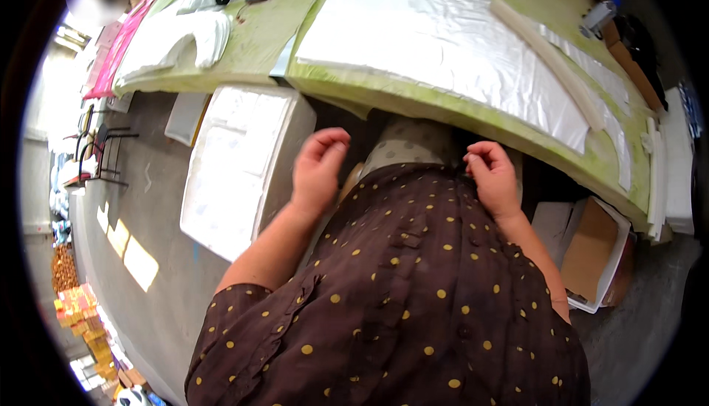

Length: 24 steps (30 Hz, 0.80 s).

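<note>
My left hand (319, 168) hovers before my body with its fingers curled in and the thumb close to them. Nothing shows in it. Just left of it stands a white, plastic-wrapped block-shaped stack (233, 162). My right hand (492, 177) is at the right side of my waist, fingers bent and drawn together, with no object visible in them. It is close to the dark dotted shirt (413, 258). Both hands are on the near side of the green-covered table (413, 92) and apart from it. A glossy white plastic sheet stack (436, 37) lies on the table.
A long pale strip (546, 63) lies across the white sheets. White curved pieces (177, 40) are at the table's left. A clear bottle (598, 16) stands far right. Below the right end sits a white crate with cardboard (591, 255). A dark-framed chair (103, 144) is further left.
</note>
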{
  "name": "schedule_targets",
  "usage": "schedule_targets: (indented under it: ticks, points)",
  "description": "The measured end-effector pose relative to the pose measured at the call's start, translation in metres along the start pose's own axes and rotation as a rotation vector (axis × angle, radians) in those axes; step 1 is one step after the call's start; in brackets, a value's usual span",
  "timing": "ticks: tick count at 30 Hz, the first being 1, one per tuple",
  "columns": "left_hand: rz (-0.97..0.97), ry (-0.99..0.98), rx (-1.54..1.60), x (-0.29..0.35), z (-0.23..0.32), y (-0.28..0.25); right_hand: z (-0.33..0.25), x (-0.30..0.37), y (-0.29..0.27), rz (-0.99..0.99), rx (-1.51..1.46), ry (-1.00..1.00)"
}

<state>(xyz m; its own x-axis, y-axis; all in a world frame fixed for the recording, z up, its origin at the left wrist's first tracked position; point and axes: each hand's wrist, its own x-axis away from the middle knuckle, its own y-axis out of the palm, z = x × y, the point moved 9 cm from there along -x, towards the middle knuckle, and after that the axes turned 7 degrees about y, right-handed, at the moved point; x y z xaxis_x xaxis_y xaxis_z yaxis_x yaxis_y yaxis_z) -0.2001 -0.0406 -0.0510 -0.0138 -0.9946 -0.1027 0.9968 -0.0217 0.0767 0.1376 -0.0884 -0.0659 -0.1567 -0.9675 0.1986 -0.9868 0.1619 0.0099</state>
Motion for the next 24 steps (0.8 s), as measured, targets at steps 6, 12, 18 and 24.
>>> schedule_targets:
  ticks: [6,12,18,24]
  points:
    - [-0.404,-0.273,0.126,0.039,-0.044,0.090,-0.074,0.009,-0.051,0.341,0.436,-0.474]
    - [-0.372,-0.158,0.109,0.010,-0.016,0.092,-0.135,-0.025,-0.172,0.766,1.204,-0.669]
    - [-0.478,0.132,-0.082,-0.042,0.036,0.147,-0.128,-0.074,-0.248,0.553,1.398,-0.249]
    - [-0.110,0.655,-1.083,-0.140,0.077,0.111,-0.126,-0.081,-0.253,0.520,1.484,-0.160]
